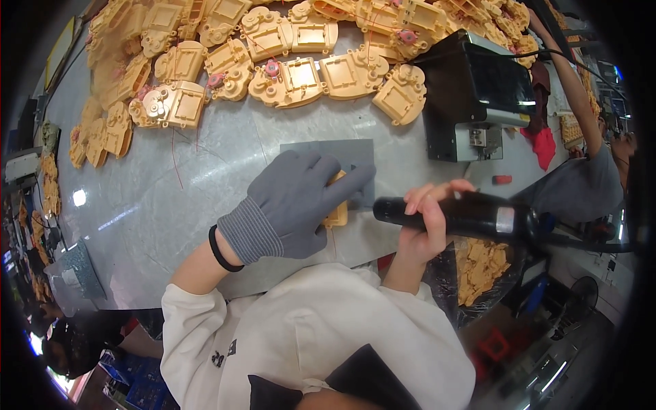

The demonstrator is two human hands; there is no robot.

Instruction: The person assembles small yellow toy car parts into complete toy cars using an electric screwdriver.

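Note:
My left hand (290,195), in a grey knitted glove, is closed over a small yellow plastic housing (337,216). Most of that part is hidden under the glove. Beneath it lies a flat grey pad (328,146) on the metal tabletop. My bare right hand (425,222) is wrapped round a black electric screwdriver (475,215), held nearly level with its nose pointing left toward the gloved hand. The tool's tip is apart from the housing, as far as I can see.
Rows of yellow plastic housings (287,82), some with red parts and thin wires, cover the far side. A black box-shaped machine (478,96) stands at the right. Past it, another person's arm (570,89) reaches in. A bag of yellow parts (480,268) sits below the table edge.

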